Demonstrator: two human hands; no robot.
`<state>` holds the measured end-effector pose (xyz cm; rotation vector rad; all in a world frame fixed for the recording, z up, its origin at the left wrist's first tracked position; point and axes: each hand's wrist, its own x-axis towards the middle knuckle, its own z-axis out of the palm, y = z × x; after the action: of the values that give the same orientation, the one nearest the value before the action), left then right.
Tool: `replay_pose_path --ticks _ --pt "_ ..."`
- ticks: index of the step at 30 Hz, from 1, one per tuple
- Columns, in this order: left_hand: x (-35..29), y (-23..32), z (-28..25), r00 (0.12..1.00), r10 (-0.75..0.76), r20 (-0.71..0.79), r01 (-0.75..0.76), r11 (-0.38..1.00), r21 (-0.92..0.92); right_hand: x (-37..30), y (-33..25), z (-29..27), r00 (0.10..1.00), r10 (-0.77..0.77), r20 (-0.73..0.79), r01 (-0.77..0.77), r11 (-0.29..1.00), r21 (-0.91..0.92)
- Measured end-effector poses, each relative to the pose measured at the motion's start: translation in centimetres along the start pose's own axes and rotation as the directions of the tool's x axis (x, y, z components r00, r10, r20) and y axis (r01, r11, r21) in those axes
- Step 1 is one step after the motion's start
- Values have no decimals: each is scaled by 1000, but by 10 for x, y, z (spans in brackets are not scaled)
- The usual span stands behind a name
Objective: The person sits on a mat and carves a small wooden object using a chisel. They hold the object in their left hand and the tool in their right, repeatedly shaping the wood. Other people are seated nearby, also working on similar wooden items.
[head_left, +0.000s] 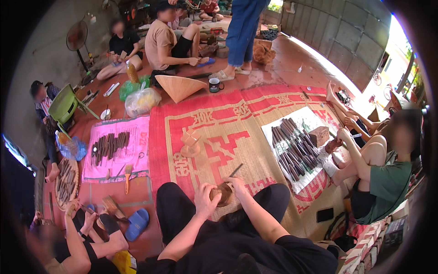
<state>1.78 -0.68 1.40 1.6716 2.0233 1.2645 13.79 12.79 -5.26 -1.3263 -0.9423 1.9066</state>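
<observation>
Between my knees, my left hand (206, 200) is wrapped round a brown, rounded carved piece (223, 194) that looks like wood. My right hand (236, 186) grips a slim dark tool (236, 170), its tip pointing up and away to the right; whether it is a chisel or a file I cannot make out. Both hands are close together, with the right one against the far right side of the piece. Ahead on the red and tan woven mat (269, 109) sits a light brown, blocky wooden piece (190, 139).
Dark slim tools lie in rows on a white sheet (299, 185) to the right and a pink cloth (137, 157) to the left, near a brush (128, 177). A conical hat (180, 86) and mug (214, 85) stand ahead. People sit on both sides; one stands beyond.
</observation>
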Motion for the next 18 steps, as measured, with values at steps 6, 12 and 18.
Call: replay_pose_path --ticks 6,12,18 --pt "4 4 4 999 22 41 -21 1000 -18 -4 -1 -3 997 78 19 -77 996 -41" --pt "0 0 4 999 22 41 -23 1000 2 -1 6 -8 999 -24 33 24 1000 -11" --pt "6 4 1 998 18 55 -17 1000 -16 0 8 -18 995 -1 -100 -5 998 -55"
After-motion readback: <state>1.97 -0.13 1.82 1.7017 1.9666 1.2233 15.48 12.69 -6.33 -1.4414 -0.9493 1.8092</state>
